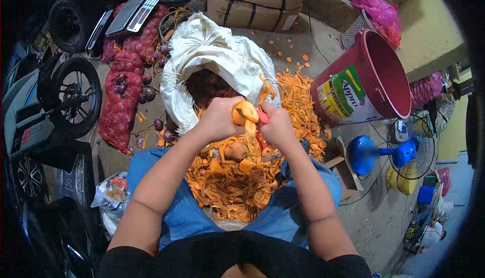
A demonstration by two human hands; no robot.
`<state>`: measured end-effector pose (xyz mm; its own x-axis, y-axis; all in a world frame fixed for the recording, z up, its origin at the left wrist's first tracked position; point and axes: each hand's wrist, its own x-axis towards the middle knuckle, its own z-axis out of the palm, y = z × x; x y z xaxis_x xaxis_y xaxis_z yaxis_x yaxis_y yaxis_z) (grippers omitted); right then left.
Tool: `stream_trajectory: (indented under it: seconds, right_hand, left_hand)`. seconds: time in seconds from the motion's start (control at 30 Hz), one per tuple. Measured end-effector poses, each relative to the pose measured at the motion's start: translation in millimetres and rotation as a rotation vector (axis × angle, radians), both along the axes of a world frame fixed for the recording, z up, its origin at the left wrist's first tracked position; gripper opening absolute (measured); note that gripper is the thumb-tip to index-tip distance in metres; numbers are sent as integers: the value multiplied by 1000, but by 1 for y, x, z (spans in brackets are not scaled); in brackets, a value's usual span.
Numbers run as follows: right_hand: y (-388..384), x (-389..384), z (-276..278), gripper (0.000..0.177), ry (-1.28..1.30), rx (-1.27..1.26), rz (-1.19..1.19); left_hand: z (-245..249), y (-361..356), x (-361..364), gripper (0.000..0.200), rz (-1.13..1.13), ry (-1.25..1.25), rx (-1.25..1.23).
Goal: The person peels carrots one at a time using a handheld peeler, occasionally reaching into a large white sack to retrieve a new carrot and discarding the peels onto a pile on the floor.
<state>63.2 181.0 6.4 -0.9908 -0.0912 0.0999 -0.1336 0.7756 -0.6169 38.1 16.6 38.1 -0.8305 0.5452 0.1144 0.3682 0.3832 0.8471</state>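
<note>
My left hand (218, 120) is closed round an orange carrot (246, 111), whose end pokes out toward my other hand. In my right hand (278, 126) is a red-handled peeler (262, 116), held right against the carrot; its blade is mostly hidden. A strip of peel hangs below the carrot. Under both hands, between my knees, lies a heap of carrot peelings (227, 192) with a rounder carrot piece (236, 151) on top. Just beyond my hands a white woven sack (202, 45) gapes, its inside dark with some orange bits showing.
A red bucket (348, 71) tilts at the right, beside more peelings (298, 96). Red net bags of onions (121, 111) lie left, with a scale (132, 15) on top. A motorbike wheel (76, 96), a fan (409, 149) and taped cartons (252, 12) stand around.
</note>
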Motion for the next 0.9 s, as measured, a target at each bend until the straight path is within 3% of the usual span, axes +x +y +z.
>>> stream_trajectory:
  seconds: [0.03, 0.07, 0.1, 0.13, 0.2, 0.37, 0.43, 0.47, 0.5, 0.57, 0.63, 0.67, 0.7, 0.77, 0.8, 0.9]
  right_hand:
    - [12, -8, -21, 15, 0, 0, 2]
    - [33, -21, -56, 16, -41, -159, -21]
    - [34, -28, -52, 18, -81, -322, -50]
    - [35, -29, -49, 18, -82, -323, -56]
    - [35, -32, -33, 23, -234, -151, -384]
    - [20, -30, -31, 23, -209, -66, -318]
    - [17, -32, -28, 21, -267, -186, -347]
    - [16, -33, -27, 22, -410, -394, -389]
    - [16, -33, -28, 22, -411, -395, -387]
    - [20, -31, -29, 14, -459, -529, -264]
    - [18, -24, -19, 13, -424, -594, -273]
    - [19, -20, -7, 14, -359, -662, -273]
    - [21, -17, 5, 15, -292, -730, -271]
    - [47, -22, 4, 20, -188, -854, -286]
    - [63, -19, 23, 18, -144, -746, -350]
    - [113, -16, 36, 16, 219, -898, -515]
  left_hand:
    - [3, 1, 4, 31, 2, 0, 0]
    - [9, 3, 13, 30, -192, 129, 25]
    - [14, 5, 21, 30, -391, 258, 48]
    - [17, 7, 28, 28, -453, 58, 105]
    - [11, 3, 21, 28, -381, 97, 87]
    - [12, -7, 13, 31, -195, -20, 139]
    - [5, -8, 12, 32, -176, -28, 111]
    - [3, -8, 11, 31, -153, -103, 81]
    - [0, -7, 10, 30, -132, -176, 52]
    - [-9, -6, 8, 35, -168, -187, 17]
    - [-16, -2, 10, 41, -89, -346, -130]
    - [-39, -1, 9, 46, -132, -131, -257]
    - [-49, 2, 12, 46, -135, -131, -259]
    - [-58, 11, 22, 42, -142, -35, -498]
    - [-52, 19, 22, 45, -204, -128, -672]
    - [-92, 25, 26, 49, -380, -152, -891]
